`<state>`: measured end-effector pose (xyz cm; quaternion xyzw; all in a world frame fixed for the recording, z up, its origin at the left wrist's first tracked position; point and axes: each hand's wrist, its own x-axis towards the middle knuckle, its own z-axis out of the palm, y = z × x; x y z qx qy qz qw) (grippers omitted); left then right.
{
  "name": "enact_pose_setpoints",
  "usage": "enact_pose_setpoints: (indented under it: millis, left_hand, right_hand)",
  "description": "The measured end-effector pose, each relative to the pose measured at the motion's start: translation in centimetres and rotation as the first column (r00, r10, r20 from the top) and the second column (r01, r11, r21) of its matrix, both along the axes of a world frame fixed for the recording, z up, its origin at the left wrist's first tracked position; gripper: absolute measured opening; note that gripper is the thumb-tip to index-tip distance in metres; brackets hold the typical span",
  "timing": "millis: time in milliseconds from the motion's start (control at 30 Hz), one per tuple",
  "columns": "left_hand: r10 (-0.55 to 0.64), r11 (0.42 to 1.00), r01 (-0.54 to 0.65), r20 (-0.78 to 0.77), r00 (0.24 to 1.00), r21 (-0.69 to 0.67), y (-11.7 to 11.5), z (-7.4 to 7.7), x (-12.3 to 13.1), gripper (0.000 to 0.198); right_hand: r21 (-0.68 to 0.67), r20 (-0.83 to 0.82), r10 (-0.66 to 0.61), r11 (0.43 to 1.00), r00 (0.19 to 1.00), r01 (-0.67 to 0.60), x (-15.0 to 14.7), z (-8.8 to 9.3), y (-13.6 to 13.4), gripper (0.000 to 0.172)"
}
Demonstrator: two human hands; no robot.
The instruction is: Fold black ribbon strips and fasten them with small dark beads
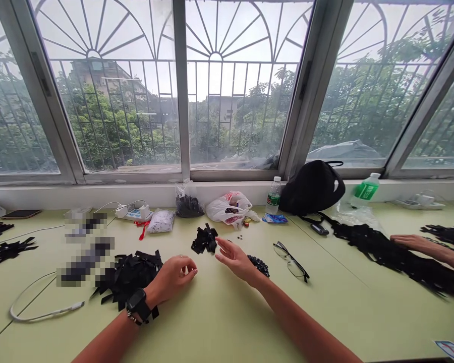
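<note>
Green tabletop (227, 327) under a row of barred windows (181, 91), and I'm reading it left to right from here. One big heap of black strips (130, 275), ragged ends sticking out every way, lies under my left wrist. My left hand (170, 275) is loosely curled, holding nothing. Just past those fingers sits one small bunch of black strips (205, 239), matte and frayed, its long axis slanting up to the right. My right hand (234, 259) is open, its fingers (223, 247) spread and empty, tips just beside the bunch. Right of them are one dark beaded band (259, 265), one pair of glasses (291, 261), one long black strip (386, 257) and another person's hand (412, 243) just above it.
</note>
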<state>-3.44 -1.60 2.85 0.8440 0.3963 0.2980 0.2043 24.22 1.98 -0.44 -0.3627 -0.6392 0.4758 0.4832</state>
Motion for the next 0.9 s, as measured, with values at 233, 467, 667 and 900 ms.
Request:
enact_pose_setpoints:
  millis: [233,467,667,900]
  left_hand:
    - [0.213,0.961,-0.189,-0.104,0.971,0.204,0.6,-0.8,-0.6,0.024]
    - [0.438,0.898,-0.425,-0.345,0.830,0.118,1.6,-2.9,-1.3,0.042]
    - [0.449,0.891,-0.434,-0.401,0.798,0.135,1.5,-3.1,-0.9,0.050]
    - [0.528,0.848,-0.471,-0.465,0.710,0.244,0.9,-2.6,-0.8,0.047]
  right_hand:
    - [0.066,0.169,-0.061,0.997,0.984,0.050,-0.1,0.1,-0.5,0.056]
    - [0.140,0.292,-0.110,0.988,0.950,0.071,-0.4,0.7,-1.1,0.040]
    - [0.165,0.347,-0.074,0.986,0.935,0.016,-0.4,0.7,-0.9,0.029]
    - [0.178,0.396,-0.043,0.984,0.917,-0.031,-0.3,0.8,-0.9,0.021]
